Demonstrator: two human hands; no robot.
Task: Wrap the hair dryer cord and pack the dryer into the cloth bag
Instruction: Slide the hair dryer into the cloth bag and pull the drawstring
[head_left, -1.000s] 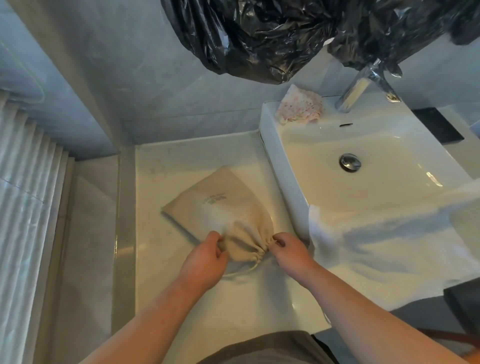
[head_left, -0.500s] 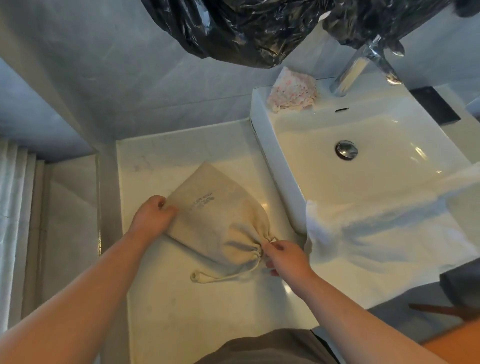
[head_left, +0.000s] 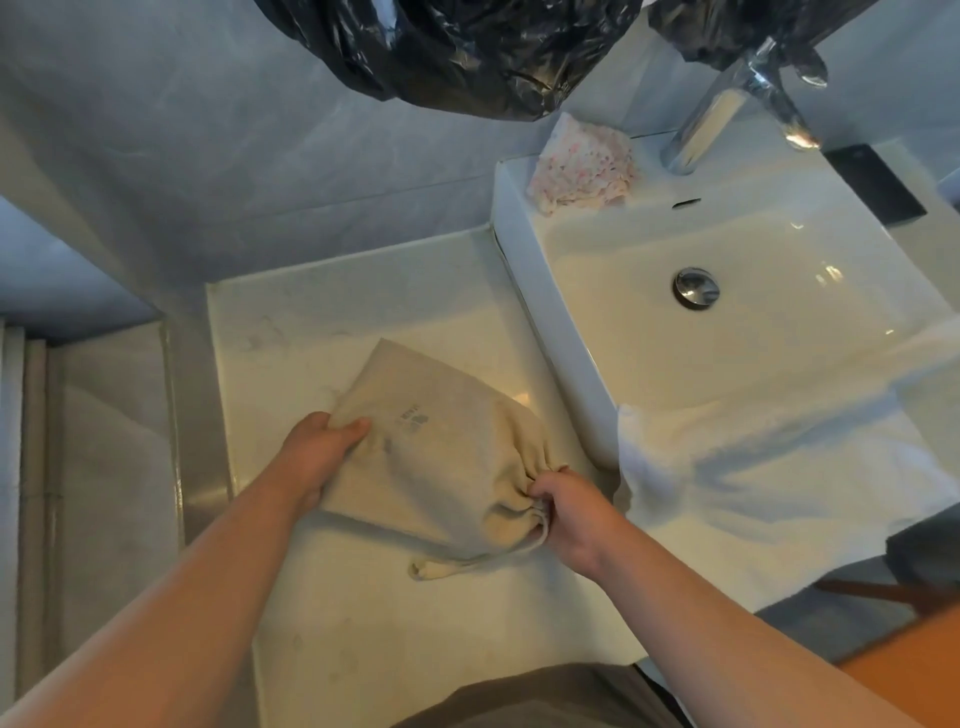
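Here the bag (head_left: 447, 467) lies bulging on the counter (head_left: 363, 623), just left of the sink (head_left: 524, 291), its mouth gathered shut. The left hand (head_left: 317, 457) grips the bag's far-from-sink edge, thumb on top. The right hand (head_left: 569, 519) pinches the puckered mouth near the sink's front corner, the drawstring (head_left: 467, 564) trailing loose on the counter. A towel (head_left: 753, 467) drapes the sink's front rim.
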